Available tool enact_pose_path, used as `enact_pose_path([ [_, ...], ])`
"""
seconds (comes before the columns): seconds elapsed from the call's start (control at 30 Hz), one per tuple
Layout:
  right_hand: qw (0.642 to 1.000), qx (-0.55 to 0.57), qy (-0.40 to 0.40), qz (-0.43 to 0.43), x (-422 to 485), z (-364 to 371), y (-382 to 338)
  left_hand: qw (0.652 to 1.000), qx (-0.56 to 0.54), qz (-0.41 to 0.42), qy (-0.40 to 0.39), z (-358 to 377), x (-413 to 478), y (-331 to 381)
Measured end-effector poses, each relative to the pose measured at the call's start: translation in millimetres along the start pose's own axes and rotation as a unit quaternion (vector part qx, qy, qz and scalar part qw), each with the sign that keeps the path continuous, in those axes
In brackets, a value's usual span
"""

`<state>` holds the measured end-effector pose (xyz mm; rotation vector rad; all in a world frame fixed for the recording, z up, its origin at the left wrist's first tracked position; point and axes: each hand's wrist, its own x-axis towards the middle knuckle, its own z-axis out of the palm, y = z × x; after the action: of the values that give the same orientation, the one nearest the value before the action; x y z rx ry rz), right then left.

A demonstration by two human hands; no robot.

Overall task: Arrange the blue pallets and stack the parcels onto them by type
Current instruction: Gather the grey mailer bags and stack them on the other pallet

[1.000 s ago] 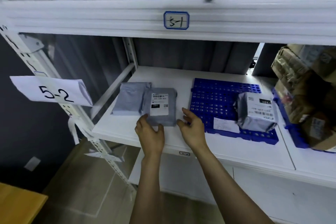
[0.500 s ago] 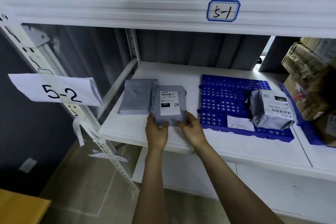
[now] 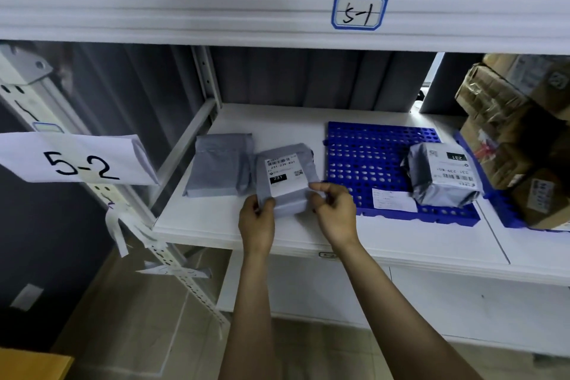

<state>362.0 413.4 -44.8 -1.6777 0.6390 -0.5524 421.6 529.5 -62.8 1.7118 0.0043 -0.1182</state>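
Parcel (image 3: 285, 179) in grey wrap, labelled 231, now tilts up off the shelf (image 3: 216, 225) near its front edge, where it lay flat half a second ago. The left-hand grip (image 3: 257, 219) pinches its near left corner and the right-hand grip (image 3: 334, 213) its right side, fingers curled on the wrap. A matching 231 parcel (image 3: 444, 179) sits on the blue pallet (image 3: 370, 157) just beside, so it probably goes there.

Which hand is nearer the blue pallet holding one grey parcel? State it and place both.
Right. The right hand pinches the labelled parcel just beside the front-left corner of the blue pallet; the left hand grips the parcel's opposite edge, farther left.
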Motion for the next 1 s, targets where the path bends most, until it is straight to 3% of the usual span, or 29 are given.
enact_pose_path([
  [0.2, 0.997, 0.022, 0.076, -0.022, 2, -27, -5, 0.99, -0.127, -0.003, -0.065, 26, -14, 18],
  [0.47, 0.989, 0.038, 0.143, 0.026, 17, -67, 5, 0.985, -0.125, 0.022, -0.114, 81, -19, 36],
  [0.7, 0.987, 0.029, 0.129, 0.088, 50, -86, 7, 0.989, -0.041, 0.035, -0.136, 128, 4, 45],
  [1.0, 0.99, -0.047, 0.096, 0.091, 72, -89, 2, 0.983, 0.09, 0.096, -0.128, 147, 24, 48],
])
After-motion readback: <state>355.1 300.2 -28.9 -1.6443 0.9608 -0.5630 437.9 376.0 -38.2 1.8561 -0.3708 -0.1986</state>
